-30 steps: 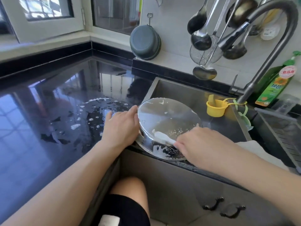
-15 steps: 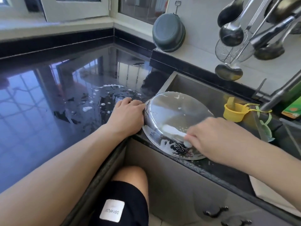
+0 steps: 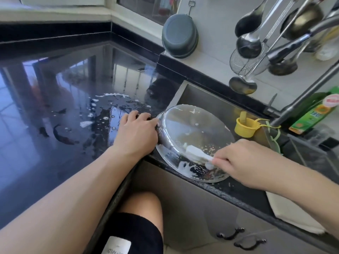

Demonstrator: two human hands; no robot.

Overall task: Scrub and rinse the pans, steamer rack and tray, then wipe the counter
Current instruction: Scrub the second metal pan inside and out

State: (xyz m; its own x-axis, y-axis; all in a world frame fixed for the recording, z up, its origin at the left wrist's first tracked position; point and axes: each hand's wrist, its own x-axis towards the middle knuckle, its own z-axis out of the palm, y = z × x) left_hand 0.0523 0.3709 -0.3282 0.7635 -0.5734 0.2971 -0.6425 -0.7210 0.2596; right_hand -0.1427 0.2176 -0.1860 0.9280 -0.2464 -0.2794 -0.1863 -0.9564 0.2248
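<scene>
Legible text is scarce. A white patch (image 3: 117, 245) on the black shorts (image 3: 135, 233), bottom centre of the frame, is showing dark letters, upside down and cut off at the edge; not readable with confidence. The green bottle (image 3: 315, 116) at the right edge is carrying a round red-and-white label (image 3: 331, 101) and yellow-green print, too blurred to read.
</scene>
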